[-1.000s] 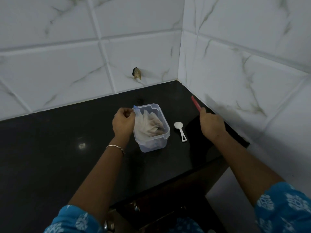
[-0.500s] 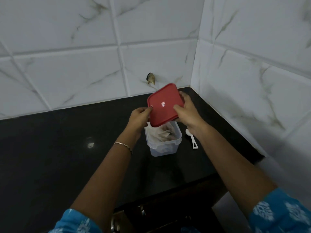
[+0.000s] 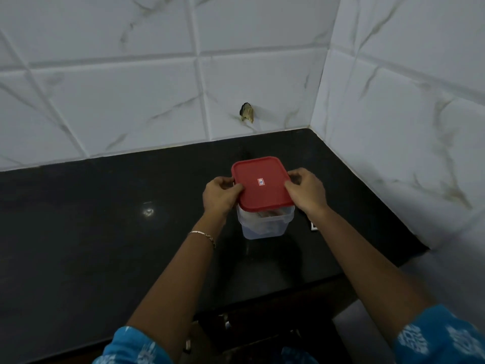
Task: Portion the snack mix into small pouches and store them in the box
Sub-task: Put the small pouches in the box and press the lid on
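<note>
A clear plastic box point(image 3: 263, 224) stands on the black counter point(image 3: 105, 219), with pouches showing through its front wall. A red square lid point(image 3: 262, 183) lies flat on top of the box and covers its opening. My left hand point(image 3: 220, 195) grips the lid's left edge, thumb on top. My right hand point(image 3: 305, 191) grips the lid's right edge the same way. Whether the lid is pressed fully down I cannot tell.
The end of a white spoon's handle point(image 3: 314, 226) peeks out just right of my right wrist on the counter. White marble-pattern tiled walls point(image 3: 393, 127) close the corner behind and to the right. The counter's front edge runs below my forearms.
The red lid, held tilted above the box half a second ago, now lies level on the box. A second ago my right hand was fetching it at the right wall.
</note>
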The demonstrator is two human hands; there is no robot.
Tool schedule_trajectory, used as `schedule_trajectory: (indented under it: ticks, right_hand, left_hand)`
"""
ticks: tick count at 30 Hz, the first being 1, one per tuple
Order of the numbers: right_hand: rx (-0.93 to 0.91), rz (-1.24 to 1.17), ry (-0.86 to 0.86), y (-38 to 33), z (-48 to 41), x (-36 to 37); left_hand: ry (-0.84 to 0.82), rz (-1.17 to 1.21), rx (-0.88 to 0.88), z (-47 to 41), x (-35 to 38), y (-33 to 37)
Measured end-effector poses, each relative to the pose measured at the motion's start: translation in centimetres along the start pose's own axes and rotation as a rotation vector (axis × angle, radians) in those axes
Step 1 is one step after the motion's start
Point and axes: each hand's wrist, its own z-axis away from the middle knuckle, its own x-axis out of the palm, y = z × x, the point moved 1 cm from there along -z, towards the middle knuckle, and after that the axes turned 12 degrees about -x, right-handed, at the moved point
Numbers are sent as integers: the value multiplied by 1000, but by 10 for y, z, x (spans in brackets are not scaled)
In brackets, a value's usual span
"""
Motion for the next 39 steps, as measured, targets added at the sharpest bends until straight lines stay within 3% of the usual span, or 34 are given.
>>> schedule_trajectory:
  ticks: [10, 15, 22, 29, 36, 39]
  right_hand:
    - [-119, 233, -80, 19, 19, 13]
    - [-152, 309, -136, 14, 18, 10]
    - [-150, 353, -108, 14, 21, 16]
    - [-170, 366, -153, 17, 13, 14]
    - [-231, 437, -122, 19, 13, 14]
    - [-303, 548, -120, 15, 5, 11]
  left_hand:
    - [123, -251, 225, 11, 6, -18]
    - [170, -628, 348, 11, 16, -14]
    - [160, -935, 284, 13, 25, -1]
    - [89, -881, 256, 1, 19, -3]
    - [179, -1070, 271, 6, 27, -6]
    - [250, -1173, 354, 4, 31, -3]
